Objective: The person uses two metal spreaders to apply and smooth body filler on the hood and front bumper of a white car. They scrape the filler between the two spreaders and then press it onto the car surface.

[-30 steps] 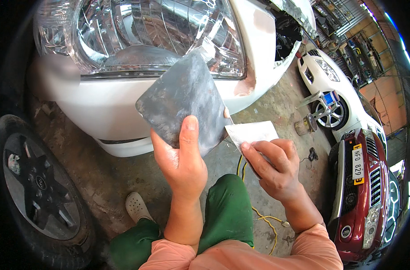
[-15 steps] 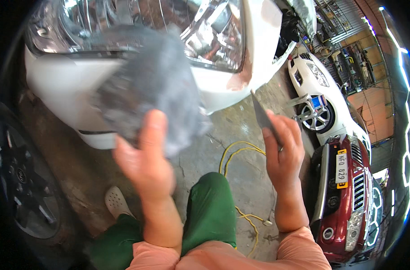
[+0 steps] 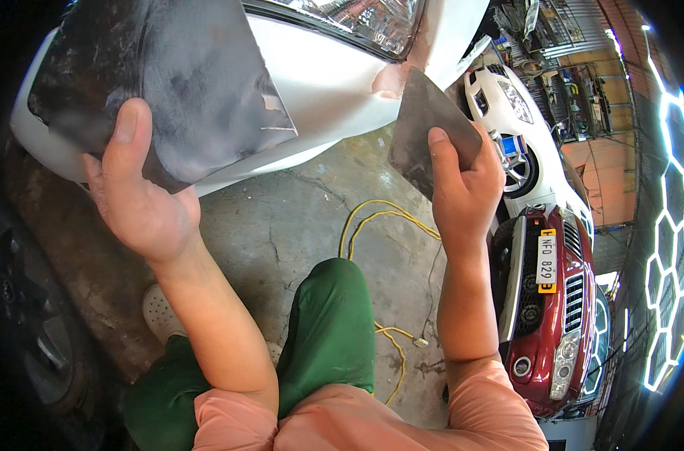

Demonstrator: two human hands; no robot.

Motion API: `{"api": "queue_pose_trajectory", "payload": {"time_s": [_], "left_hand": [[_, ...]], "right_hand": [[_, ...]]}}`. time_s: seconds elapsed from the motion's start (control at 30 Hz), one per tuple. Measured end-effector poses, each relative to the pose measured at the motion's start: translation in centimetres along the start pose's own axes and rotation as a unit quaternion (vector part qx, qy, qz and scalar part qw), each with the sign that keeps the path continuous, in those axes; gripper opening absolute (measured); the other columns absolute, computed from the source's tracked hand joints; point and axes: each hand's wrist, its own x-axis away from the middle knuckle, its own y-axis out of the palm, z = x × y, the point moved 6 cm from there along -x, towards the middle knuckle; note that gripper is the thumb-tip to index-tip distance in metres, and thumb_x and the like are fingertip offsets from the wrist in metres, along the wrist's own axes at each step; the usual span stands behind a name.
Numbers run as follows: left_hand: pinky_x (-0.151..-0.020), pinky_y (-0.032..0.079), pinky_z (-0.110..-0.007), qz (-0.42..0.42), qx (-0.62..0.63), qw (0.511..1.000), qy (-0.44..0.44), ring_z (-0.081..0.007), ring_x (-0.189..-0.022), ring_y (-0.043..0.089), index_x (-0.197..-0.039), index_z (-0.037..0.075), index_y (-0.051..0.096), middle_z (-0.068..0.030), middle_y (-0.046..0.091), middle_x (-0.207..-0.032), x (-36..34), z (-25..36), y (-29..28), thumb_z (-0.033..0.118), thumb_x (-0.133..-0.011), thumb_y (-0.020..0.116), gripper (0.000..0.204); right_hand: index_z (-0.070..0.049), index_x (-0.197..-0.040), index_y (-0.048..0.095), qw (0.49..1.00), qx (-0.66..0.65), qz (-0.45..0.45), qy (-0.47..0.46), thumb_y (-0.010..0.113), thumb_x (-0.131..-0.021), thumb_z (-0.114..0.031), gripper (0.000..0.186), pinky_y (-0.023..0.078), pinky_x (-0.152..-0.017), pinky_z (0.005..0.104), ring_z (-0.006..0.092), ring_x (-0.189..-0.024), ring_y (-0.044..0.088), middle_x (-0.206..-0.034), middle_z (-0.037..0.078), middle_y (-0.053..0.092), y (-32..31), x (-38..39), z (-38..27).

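Observation:
My left hand [image 3: 146, 188] grips a large grey-black flat plate [image 3: 191, 90] with cloudy smears, thumb on top; it is raised at the upper left, over the front corner of a white car [image 3: 319, 83]. In my right hand [image 3: 466, 180] is a smaller dark flat spreader [image 3: 418, 109], pinched under the thumb and held apart from the plate. Behind the hands are the car's headlight [image 3: 349, 19] and a pinkish-brown patch [image 3: 389, 80] on the body beside the spreader. The plate hides part of the bumper.
A dark wheel [image 3: 37, 316] lies at the left edge. Yellow cable [image 3: 391, 207] runs over the concrete floor [image 3: 274, 218]. Another white car [image 3: 545, 180], a red car [image 3: 548, 338] and shelving [image 3: 582, 101] stand at right. Below are my green-trousered knee [image 3: 327, 316] and clog [image 3: 161, 312].
Both hands have risen and moved apart; the plate has shifted up and left. The spreader, pale-faced and meeting the plate earlier, now shows a dark face away from it.

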Motion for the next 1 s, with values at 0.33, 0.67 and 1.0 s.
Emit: {"api": "queue_pose_trajectory", "payload": {"time_s": [0.33,0.67,1.0], "left_hand": [[-0.112,0.036,-0.043,0.021,-0.015,1.000,-0.013,-0.0277,-0.131,0.050,-0.139,-0.004,0.049,-0.0151,0.054,-0.139,0.4,-0.1,0.0,0.013,-0.092,0.060,0.051],[-0.113,0.035,-0.042,-0.001,-0.007,1.000,-0.004,-0.0279,-0.131,0.050,-0.138,-0.004,0.049,-0.0152,0.054,-0.140,0.2,-0.2,-0.1,0.014,-0.093,0.060,0.050],[-0.114,0.035,-0.043,0.002,-0.025,1.000,0.001,-0.0283,-0.131,0.049,-0.138,-0.005,0.049,-0.0168,0.053,-0.140,0.2,-0.1,-0.2,0.013,-0.093,0.060,0.050]], "right_hand": [[0.007,-0.112,0.065,0.948,-0.235,-0.010,0.214,0.063,-0.092,-0.007,0.024,0.051,-0.078,0.0257,0.0115,-0.085,0.064,-0.100,0.007,0.070,0.6,-0.7,2.4],[0.006,-0.116,0.062,0.954,-0.215,-0.024,0.209,0.064,-0.090,-0.012,0.031,0.053,-0.079,0.0277,0.0154,-0.085,0.067,-0.101,0.011,0.070,1.1,-1.4,2.9],[0.006,-0.115,0.063,0.972,-0.148,-0.021,0.182,0.065,-0.092,-0.015,0.032,0.053,-0.078,0.0270,0.0145,-0.085,0.066,-0.100,0.010,0.070,1.2,-1.9,2.9]]}}
